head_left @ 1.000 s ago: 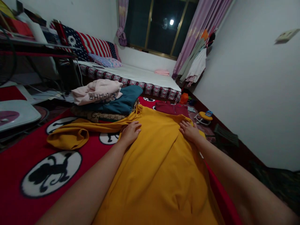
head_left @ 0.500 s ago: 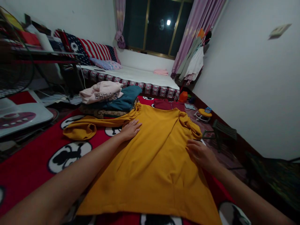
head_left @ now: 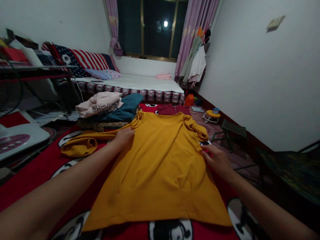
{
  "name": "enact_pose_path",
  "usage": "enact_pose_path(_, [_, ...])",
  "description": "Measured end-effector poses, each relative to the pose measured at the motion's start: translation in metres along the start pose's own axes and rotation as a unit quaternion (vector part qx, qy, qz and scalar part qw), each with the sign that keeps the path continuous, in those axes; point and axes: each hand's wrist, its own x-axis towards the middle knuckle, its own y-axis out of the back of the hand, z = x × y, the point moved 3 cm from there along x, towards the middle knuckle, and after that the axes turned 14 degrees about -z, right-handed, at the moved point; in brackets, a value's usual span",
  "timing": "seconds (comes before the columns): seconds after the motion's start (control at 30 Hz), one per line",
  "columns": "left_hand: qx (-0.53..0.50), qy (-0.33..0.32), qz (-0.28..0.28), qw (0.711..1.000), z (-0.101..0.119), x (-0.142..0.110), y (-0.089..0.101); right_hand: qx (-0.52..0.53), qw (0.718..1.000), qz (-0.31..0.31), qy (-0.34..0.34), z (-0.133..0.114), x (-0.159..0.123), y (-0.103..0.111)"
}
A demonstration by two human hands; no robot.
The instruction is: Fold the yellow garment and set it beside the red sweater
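Mustard-yellow shirt [head_left: 160,166] is spread flat on a red cartoon-print blanket [head_left: 32,173] on the floor, its hem toward the wearer at six o'clock and its neckline toward twelve o'clock. One long sleeve [head_left: 82,143] is stretched out toward nine o'clock and ends in a bunched cuff; the other sleeve [head_left: 197,128] is crumpled in a heap at about one o'clock.

The left hand [head_left: 123,136] is laid palm down on the shirt at its left shoulder, where the sleeve begins, with the fingers extended and held close together, pressed onto the cloth. The right hand [head_left: 217,160] is placed at the shirt's right side edge, at about three o'clock of the garment; the fingers are curled at the fabric edge, but whether cloth is pinched between them cannot be told.

A stack of folded clothes [head_left: 110,108], pink over teal, is set just beyond the shirt at eleven o'clock. A dark red garment [head_left: 172,110] is laid at twelve o'clock, touching the neckline area. Farther back, a low bed [head_left: 135,85] is seen beneath a dark window [head_left: 147,28]. A small folding stool [head_left: 231,128] is stood at two o'clock, near the wall.
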Motion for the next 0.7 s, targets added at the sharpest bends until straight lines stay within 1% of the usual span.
enact_pose_path(0.13, [0.011,-0.019,-0.010,1.000,0.003,0.007,0.002,0.003,0.999,0.034,-0.027,0.007,0.019,-0.004])
enact_pose_path(0.23, [0.020,-0.039,-0.016,0.999,0.004,0.011,0.003,-0.036,0.998,0.038,-0.046,0.004,0.032,-0.007])
enact_pose_path(0.33, [0.027,-0.055,-0.015,0.998,0.003,0.015,0.001,-0.106,0.991,0.027,-0.073,-0.004,0.043,-0.011])
enact_pose_path(0.43, [0.032,-0.065,-0.013,0.997,0.001,0.017,-0.001,-0.153,0.984,-0.005,-0.089,-0.009,0.051,-0.014])
enact_pose_path(0.53, [0.034,-0.063,-0.014,0.997,-0.002,0.016,0.000,-0.154,0.983,-0.016,-0.095,-0.003,0.054,-0.011])
enact_pose_path(0.63, [0.029,-0.042,-0.021,0.999,-0.003,0.011,0.006,-0.145,0.984,0.009,-0.102,0.007,0.052,-0.004])
enact_pose_path(0.7, [0.025,-0.024,-0.031,0.999,-0.002,0.008,0.012,-0.143,0.984,0.011,-0.106,0.013,0.049,0.000])
